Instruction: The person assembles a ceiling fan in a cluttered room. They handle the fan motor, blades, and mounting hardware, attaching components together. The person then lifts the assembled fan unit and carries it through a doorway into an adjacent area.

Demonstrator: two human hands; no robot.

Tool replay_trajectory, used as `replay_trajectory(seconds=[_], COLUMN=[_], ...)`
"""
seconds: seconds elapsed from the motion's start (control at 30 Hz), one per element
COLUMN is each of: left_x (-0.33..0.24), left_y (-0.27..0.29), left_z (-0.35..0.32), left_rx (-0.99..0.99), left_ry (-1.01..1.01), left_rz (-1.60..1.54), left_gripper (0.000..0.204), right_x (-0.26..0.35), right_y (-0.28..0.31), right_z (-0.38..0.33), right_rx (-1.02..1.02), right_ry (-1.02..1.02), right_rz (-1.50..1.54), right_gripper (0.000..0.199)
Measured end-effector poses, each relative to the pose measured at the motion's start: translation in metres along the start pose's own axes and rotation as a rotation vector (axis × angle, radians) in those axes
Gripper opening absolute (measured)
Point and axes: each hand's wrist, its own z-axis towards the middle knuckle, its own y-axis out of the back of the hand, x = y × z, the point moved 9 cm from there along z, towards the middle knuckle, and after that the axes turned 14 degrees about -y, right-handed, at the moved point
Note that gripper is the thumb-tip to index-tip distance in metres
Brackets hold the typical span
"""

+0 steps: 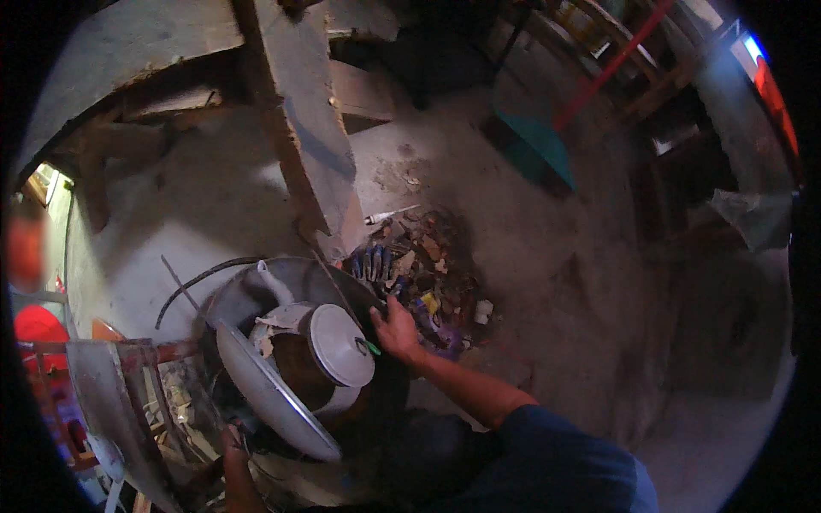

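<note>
A large dark round tub (389, 389) stands in front of me, full of cookware. In it sits a kettle with a pale lid (342, 344), a green knob on the lid and a pale spout (275, 284). Leaning on edge beside the kettle is a wide grey metal lid or shallow pan (274, 395). My right hand (396, 332) is closed on the tub's right rim, thumb toward the kettle. At the tub's near left side, my left hand (233, 440) is low in shadow, its fingers mostly hidden.
A heap of debris (432, 269) lies on the floor just beyond the tub. Rough timber beams (304, 128) slope overhead and ahead. A green dustpan-like scoop (537, 147) with a red pole (611, 64) stands farther right. Left are a wooden chair-like frame (120, 402) and red items (41, 325).
</note>
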Motion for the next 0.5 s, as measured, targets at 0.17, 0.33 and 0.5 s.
replay_trajectory(seconds=[0.17, 0.33, 0.5], left_x=[0.014, 0.018, 0.006], left_y=[-0.010, -0.069, -0.031], left_z=[0.015, 0.046, 0.023], left_rx=[0.060, 0.172, 0.052], left_ry=[-0.050, -0.040, -0.026], left_rz=[0.014, 0.146, 0.223], left_gripper=[0.024, 0.028, 0.028], right_x=[-0.011, -0.065, 0.026], right_y=[-0.018, -0.006, -0.002], right_z=[0.009, 0.049, -0.026], right_rx=[0.231, 0.130, 0.219], right_ry=[-0.060, -0.047, -0.080], right_rz=[0.190, 0.203, 0.073], right_gripper=[0.036, 0.024, 0.027])
